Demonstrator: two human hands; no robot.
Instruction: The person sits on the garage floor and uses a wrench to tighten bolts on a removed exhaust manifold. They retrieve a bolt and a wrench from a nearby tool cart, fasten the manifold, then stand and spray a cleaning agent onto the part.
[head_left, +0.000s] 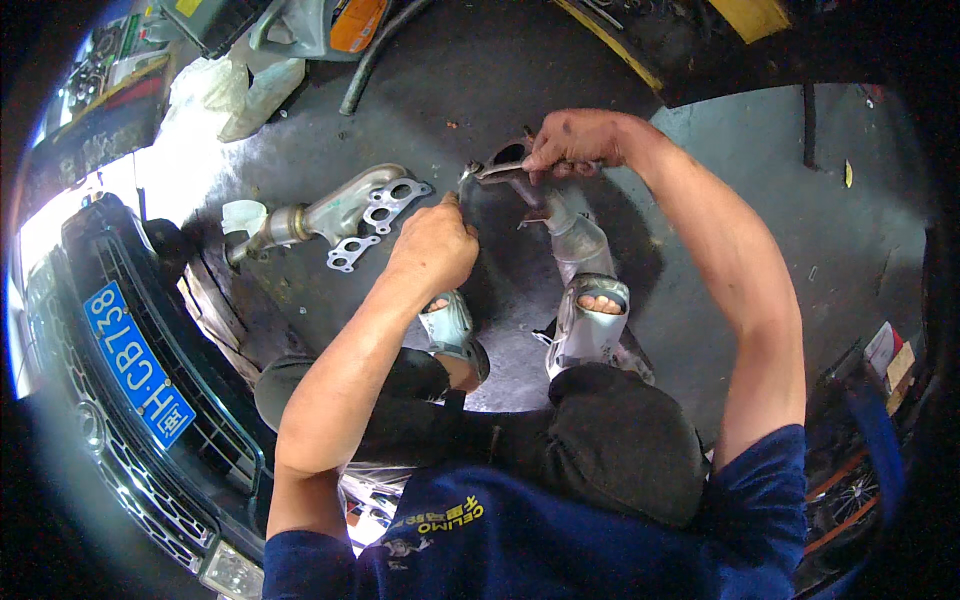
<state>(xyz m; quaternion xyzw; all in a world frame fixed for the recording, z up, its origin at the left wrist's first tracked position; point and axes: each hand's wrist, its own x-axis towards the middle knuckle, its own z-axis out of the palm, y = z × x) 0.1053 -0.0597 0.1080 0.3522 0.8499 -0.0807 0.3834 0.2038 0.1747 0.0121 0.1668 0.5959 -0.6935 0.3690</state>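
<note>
Between my feet lies an exhaust manifold with a catalytic converter (580, 240), its flange end pointing away from me. Over that flange my right hand (575, 145) is closed on a slim metal hand tool (505, 171) whose exact kind I cannot make out. The tool reaches left toward my left hand. My left hand (435, 243) is closed in a pinch near the tool's tip, and whatever its fingers hold is too small to name. A second, cleaner exhaust manifold (345, 208) rests on the floor to the left, with a metal flange gasket (352, 252) at its ports.
A dark car front bumper (190, 340) with a blue plate stands close on my left. Plastic bags (235, 95), a grey and orange container (320, 28) and a black hose (385, 50) are at the far left. A yellow-edged object (620, 45) lies at the far side.
</note>
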